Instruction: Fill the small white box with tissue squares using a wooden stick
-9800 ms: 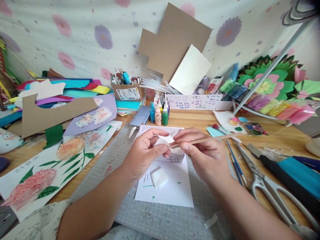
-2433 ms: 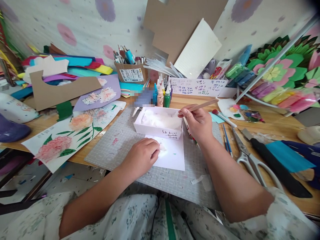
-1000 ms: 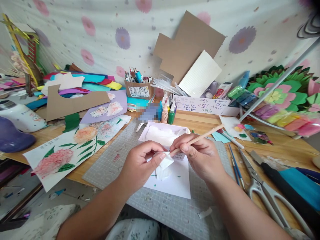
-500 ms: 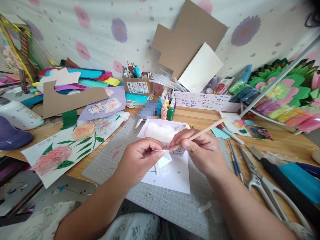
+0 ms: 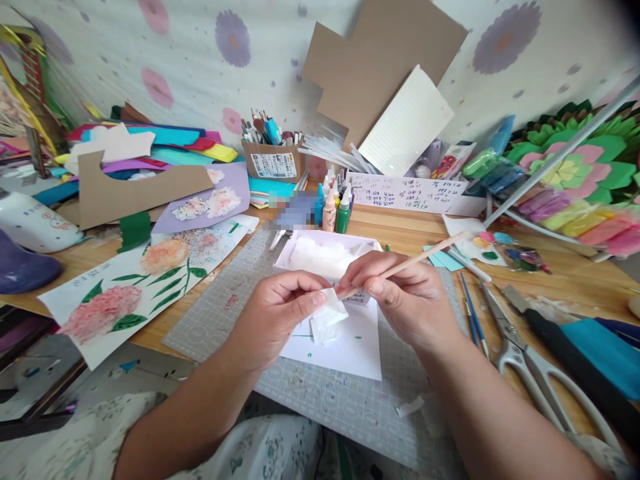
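My left hand (image 5: 280,313) pinches a small white tissue piece (image 5: 329,319) between thumb and fingers. A thin wooden stick (image 5: 425,255) is held in my right hand (image 5: 405,293), slanting up to the right, its lower end close to the tissue's top edge. Whether the tip touches the tissue is hard to tell. Below the hands lies a white sheet (image 5: 350,357) with small green marks, on a grey cutting mat (image 5: 300,393). Just behind the hands stands a box (image 5: 285,257) filled with white tissue.
Bottles of paint (image 5: 343,215) stand behind the box. To the right lie blue brushes (image 5: 475,317), large scissors (image 5: 515,353) and a black-handled tool (image 5: 575,360). A sheet with flower pictures (image 5: 100,353) is at the left, near a cardboard cutout (image 5: 145,193).
The tissue has shifted and tilted slightly to the right under my left fingers. The stick leans a little lower to the right. The whole view has shifted slightly.
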Tool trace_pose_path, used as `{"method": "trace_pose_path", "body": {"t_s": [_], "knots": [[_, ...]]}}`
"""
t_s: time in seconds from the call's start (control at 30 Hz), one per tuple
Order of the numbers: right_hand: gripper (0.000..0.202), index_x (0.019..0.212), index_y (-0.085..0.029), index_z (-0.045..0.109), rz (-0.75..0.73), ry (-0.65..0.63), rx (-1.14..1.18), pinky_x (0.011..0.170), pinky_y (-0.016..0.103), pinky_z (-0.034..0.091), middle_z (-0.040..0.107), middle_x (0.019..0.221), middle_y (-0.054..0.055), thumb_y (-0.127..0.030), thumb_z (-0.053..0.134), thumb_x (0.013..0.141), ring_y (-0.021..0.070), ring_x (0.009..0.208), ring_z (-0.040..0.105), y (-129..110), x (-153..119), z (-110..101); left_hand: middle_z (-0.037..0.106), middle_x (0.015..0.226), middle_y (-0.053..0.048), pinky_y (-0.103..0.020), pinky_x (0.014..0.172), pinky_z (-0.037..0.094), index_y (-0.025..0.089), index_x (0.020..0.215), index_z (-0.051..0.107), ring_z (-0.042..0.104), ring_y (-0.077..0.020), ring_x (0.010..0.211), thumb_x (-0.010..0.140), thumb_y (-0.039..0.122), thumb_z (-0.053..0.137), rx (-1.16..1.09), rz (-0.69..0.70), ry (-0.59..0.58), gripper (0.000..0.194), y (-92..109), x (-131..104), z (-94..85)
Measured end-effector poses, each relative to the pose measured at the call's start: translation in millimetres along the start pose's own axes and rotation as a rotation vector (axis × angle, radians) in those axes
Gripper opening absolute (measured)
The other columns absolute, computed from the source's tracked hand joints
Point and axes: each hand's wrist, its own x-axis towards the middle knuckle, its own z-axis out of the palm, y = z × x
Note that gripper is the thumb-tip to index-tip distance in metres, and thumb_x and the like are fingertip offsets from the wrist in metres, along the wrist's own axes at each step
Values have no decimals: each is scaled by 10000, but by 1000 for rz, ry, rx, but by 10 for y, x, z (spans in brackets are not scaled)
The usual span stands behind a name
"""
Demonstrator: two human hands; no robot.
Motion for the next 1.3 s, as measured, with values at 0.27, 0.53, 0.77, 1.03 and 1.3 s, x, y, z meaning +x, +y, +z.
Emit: {"method": "trace_pose_path", "body": {"t_s": [0.27, 0.53, 0.77, 1.03, 1.3], "knots": [[106, 821, -235, 775, -4, 3, -121, 730, 331, 551, 736, 779, 26, -196, 683, 858, 169, 776, 679, -16, 11, -14, 686, 778, -21, -247, 613, 477, 169, 807, 663, 610, -141, 683, 734, 257, 740, -12, -62, -30, 138, -35, 8, 5], [99, 807, -248, 775, 25, 75, -114, 709, 320, 541, 739, 789, 20, -238, 690, 857, 168, 768, 673, 17, 15, -81, 704, 1007, -49, -361, 855, 486, 220, 1040, 654, 640, -235, 954, 683, 219, 775, 739, 167, -56, 377, -52, -80, -104], [130, 819, -282, 772, -72, 147, -169, 774, 364, 541, 741, 811, 14, -188, 688, 851, 185, 826, 678, 13, 1, -74, 601, 596, 58, -232, 502, 437, 210, 1080, 556, 565, -126, 523, 824, 269, 633, 413, 109, -77, 274, 344, 128, 28], [168, 870, -290, 773, -167, 165, -270, 807, 393, 548, 763, 830, 20, -154, 675, 856, 195, 846, 694, 9, 16, -57, 646, 761, 4, -223, 603, 476, 184, 800, 561, 616, -113, 676, 795, 205, 658, 292, 286, -39, 99, 291, 346, 147], [165, 855, -274, 780, -156, 159, -426, 775, 390, 567, 780, 810, 31, -135, 694, 833, 204, 818, 711, -28, 33, -11, 626, 700, 34, -203, 606, 483, 181, 762, 565, 612, -95, 660, 764, 113, 645, 205, 218, 41, 106, 201, 396, 151]]}}
